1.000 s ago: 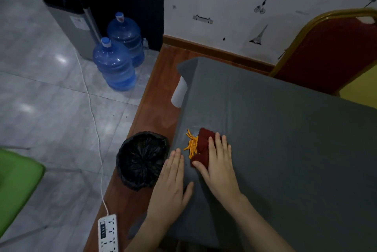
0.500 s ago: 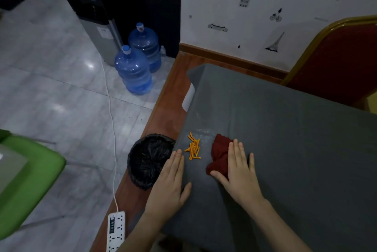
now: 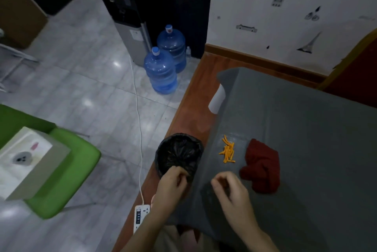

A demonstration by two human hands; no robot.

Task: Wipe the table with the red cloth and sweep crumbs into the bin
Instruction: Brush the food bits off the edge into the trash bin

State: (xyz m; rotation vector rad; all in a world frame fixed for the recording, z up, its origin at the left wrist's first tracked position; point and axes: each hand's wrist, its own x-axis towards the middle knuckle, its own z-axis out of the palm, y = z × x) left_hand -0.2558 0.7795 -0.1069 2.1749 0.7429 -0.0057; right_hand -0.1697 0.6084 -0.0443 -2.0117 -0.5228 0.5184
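Observation:
The crumpled red cloth (image 3: 262,167) lies loose on the grey tablecloth (image 3: 306,129). No hand touches it. A small heap of orange crumbs (image 3: 228,151) sits just to its left, near the table's left edge. The black-lined bin (image 3: 178,154) stands on the floor below that edge. My left hand (image 3: 173,183) is off the table at the bin's near rim, fingers curled on the edge of the black bag. My right hand (image 3: 229,187) hovers over the table's near left corner, below and left of the cloth, with its fingers curled and nothing in them.
A white power strip (image 3: 140,217) and its cable (image 3: 138,119) lie on the floor next to the bin. Two blue water bottles (image 3: 163,72) and a dispenser (image 3: 130,33) stand further back. A green chair (image 3: 67,170) with a box is at the left. A red chair (image 3: 355,72) is behind the table.
My right hand let go of the red cloth and pulled back towards me, fingers curling. My left hand left the table edge and moved to the bin's rim. The crumbs stayed put.

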